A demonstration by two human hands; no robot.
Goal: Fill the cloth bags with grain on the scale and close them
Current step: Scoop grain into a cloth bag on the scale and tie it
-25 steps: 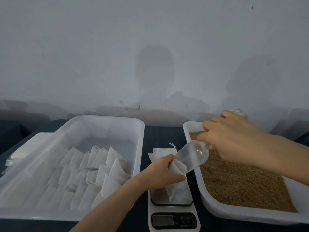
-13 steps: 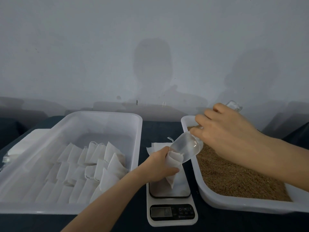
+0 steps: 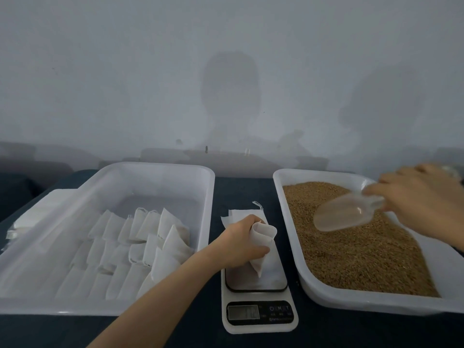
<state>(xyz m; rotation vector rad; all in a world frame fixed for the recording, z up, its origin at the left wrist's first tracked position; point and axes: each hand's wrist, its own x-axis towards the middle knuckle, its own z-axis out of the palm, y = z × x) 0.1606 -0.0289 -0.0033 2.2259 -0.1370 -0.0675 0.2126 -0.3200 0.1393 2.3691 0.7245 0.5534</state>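
My left hand (image 3: 242,243) grips a white cloth bag (image 3: 264,243) upright on the scale (image 3: 258,307), its mouth held open. My right hand (image 3: 424,204) holds a clear plastic scoop (image 3: 344,214) by the handle, over the brown grain (image 3: 359,247) in the white tray (image 3: 334,296) on the right. The scoop looks empty, its tip just above the grain. More flat cloth bags (image 3: 241,215) lie on the dark table behind the scale.
A large white tray (image 3: 105,307) on the left holds several white cloth bags (image 3: 140,244) lying in rows. A stack of white material (image 3: 32,214) sits beyond its left side. A grey wall stands close behind the table.
My right hand has carried the scoop away from the bag's mouth, rightward over the grain tray. My left hand keeps holding the bag on the scale.
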